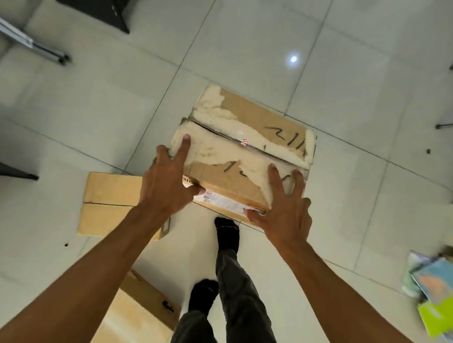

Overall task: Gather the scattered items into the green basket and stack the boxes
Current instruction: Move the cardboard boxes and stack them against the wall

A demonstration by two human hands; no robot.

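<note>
Both my hands hold a torn cardboard box above the tiled floor.

My left hand [167, 186] has its grip on the near-left corner of the torn box [245, 154], fingers spread over the top and thumb curled under the near edge; my right hand [284, 212] clamps the near-right corner the same way. A second box [107, 203] lies on the floor [82, 114] just left of it, partly under my left wrist, and a third box [134, 325] sits nearer, low left. Blurred books and papers [440, 295] lie at the near right.
</note>
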